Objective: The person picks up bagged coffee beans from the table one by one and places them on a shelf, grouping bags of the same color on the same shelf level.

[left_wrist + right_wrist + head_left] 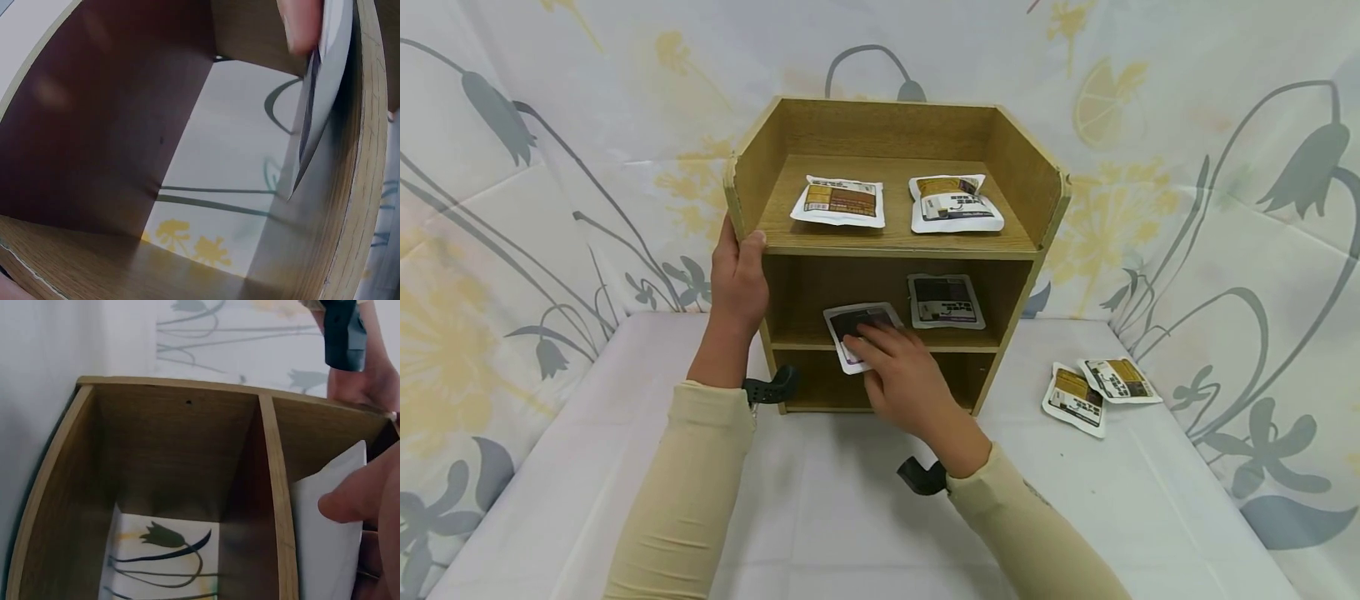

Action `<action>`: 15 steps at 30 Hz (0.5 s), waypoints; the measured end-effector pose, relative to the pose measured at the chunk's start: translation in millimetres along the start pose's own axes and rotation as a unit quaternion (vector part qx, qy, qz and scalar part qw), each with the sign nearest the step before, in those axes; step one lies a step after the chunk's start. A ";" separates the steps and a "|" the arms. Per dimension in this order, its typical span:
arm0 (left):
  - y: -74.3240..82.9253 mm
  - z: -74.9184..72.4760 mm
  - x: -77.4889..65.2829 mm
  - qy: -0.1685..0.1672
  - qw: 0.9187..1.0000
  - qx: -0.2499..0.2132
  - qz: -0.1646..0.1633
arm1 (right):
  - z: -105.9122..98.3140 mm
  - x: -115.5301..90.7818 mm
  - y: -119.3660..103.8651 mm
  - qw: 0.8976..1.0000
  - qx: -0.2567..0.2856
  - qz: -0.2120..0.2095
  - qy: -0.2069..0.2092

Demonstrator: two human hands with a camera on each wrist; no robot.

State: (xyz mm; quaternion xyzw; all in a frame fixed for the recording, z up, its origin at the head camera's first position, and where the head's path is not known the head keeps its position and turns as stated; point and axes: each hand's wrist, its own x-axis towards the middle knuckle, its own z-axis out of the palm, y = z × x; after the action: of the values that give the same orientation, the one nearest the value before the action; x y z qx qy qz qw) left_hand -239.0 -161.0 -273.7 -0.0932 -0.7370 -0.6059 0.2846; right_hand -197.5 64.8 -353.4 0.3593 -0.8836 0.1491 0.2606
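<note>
A small wooden shelf unit stands against the patterned cloth. My left hand grips its left side panel, thumb at the front by the top shelf. My right hand pinches a flat white pouch with a dark label at the left of the middle shelf, its near end jutting past the front edge. In the right wrist view the thumb presses the white pouch face, with fingers on its other side. Beside it lies a similar dark-labelled pouch on the middle shelf's right.
Two brown-and-yellow-labelled pouches, one on the left and one on the right, lie on the top shelf. Right of the unit, two more pouches overlap on the white tabletop. The low compartment sits beneath the middle shelf.
</note>
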 end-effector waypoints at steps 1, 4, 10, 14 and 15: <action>0.2 0.0 -0.1 0.000 1.000 -0.002 0.001 | 0.9 1.4 -0.2 1.000 0.000 0.004 -0.010; 0.4 0.2 -0.5 0.001 1.000 -0.001 0.002 | 2.9 6.2 -0.8 1.000 -0.002 0.010 -0.028; 0.4 0.5 -0.2 0.005 1.000 0.008 -0.008 | 5.6 18.7 -0.6 0.999 -0.022 0.013 -0.044; 0.3 0.1 -0.1 0.005 1.000 0.006 -0.005 | 9.4 26.7 -0.1 0.998 -0.034 0.022 -0.048; 0.2 0.0 -0.1 0.005 1.000 0.005 -0.004 | 10.8 28.7 -0.1 0.998 -0.037 0.024 -0.047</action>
State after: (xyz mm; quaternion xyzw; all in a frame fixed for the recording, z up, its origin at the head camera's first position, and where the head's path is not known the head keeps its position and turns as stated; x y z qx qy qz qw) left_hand -238.8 -161.0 -273.5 -0.0858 -0.7389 -0.6037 0.2868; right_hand -218.6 43.9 -345.9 0.3350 -0.9081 0.1052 0.2281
